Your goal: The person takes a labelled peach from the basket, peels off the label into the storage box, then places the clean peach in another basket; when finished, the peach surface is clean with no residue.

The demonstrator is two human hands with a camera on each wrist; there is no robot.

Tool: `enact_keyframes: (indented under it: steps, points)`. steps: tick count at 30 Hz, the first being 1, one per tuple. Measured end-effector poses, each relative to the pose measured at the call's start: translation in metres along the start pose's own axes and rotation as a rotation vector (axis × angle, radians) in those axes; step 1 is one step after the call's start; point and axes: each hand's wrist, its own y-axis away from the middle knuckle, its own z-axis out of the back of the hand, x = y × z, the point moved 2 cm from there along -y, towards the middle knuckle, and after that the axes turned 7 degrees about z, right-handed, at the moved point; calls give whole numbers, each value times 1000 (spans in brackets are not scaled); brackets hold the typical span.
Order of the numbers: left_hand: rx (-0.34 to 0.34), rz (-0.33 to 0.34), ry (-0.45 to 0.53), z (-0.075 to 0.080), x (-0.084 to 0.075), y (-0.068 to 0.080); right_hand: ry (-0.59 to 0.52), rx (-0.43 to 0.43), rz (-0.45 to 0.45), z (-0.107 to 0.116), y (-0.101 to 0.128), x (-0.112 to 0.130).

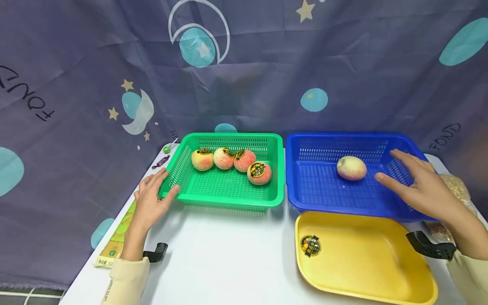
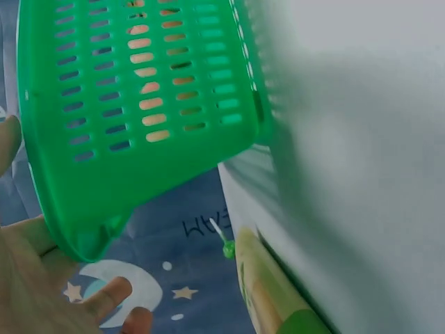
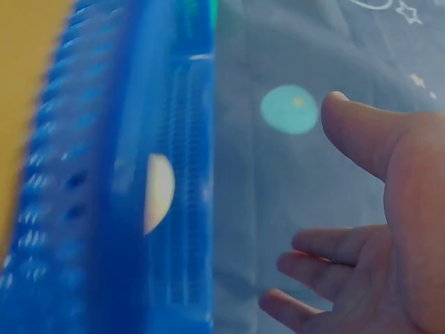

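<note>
At the near left corner of the green basket [image 1: 213, 185], my left hand [image 1: 150, 206] has its thumb by the front rim and its fingers spread along the left side. Whether it touches the rim or hovers just off it, I cannot tell. Several peaches [image 1: 245, 161] with dark stickers sit in the basket's back and right part. My right hand [image 1: 428, 188], fingers apart and holding nothing, hovers over the right end of the blue basket [image 1: 314, 186]. One pale peach [image 1: 351, 168] lies in that basket, left of the hand.
A yellow tub [image 1: 354, 254] with a sticker stands before the blue basket. Left of the green basket are a lollipop [image 1: 166, 149], a purple-wrapped candy [image 1: 162, 161] and a green-and-tan packet [image 1: 118, 233]. Clear bags [image 1: 455, 186] lie at the right; a patterned curtain [image 1: 251, 84] hangs behind.
</note>
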Motion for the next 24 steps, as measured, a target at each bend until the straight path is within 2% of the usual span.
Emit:
enact_keyframes:
  steps: [5, 10, 16, 24]
  points:
    - [45, 8, -41, -4, 1, 0, -44, 76, -10, 0, -17, 17]
    - [55, 10, -54, -3, 0, 0, -125, 118, 5, -5, -37, 37]
    - [64, 22, -45, -2, -1, -2, -304, 135, 79, -16, -59, 61]
    - [36, 30, 14, -5, 2, 2, -452, 108, 124, -39, -91, 88]
